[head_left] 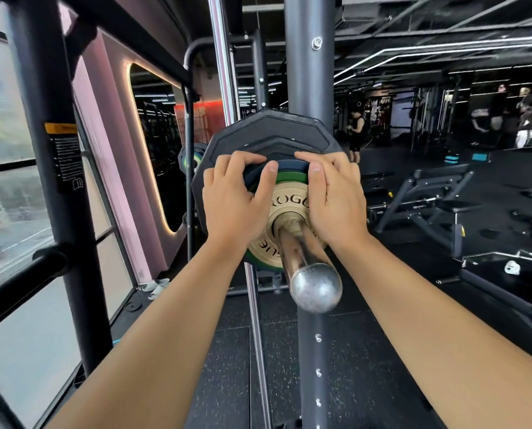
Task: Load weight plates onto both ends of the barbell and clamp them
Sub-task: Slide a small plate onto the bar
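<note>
As this end stands: four plates sit on the barbell (301,255), packed face to face. A large black plate (274,131) is innermost, then a blue plate (292,165), a green plate (289,177) and a tan plate (289,207) outermost.
Left hand: the left hand (236,196) has its fingers curled over the upper rim of the blue plate, with the thumb laid on the stepped edges of the smaller plates. The grip is closed on the stack from the left.
Right hand: the right hand (332,196) mirrors it, fingers hooked over the blue plate's rim and thumb on its edge. This grip is closed on the stack too.
Barbell: its chrome end points at the camera, with bare sleeve showing between the tan plate and the rounded tip. It runs just beside a grey rack post (308,72).
Clamp: none is in view, neither on the sleeve nor in either hand.
Done, by my reading: loading on this end looks complete or nearly so, and the hands seem to be seating the small plates tight against the black one.
Left to do: this end needs its clamp on the bare sleeve.
Other end: coloured discs (190,159) show left of the black plate, but I cannot tell whether they sit on the bar's far end, so that side's progress is unknown.
</note>
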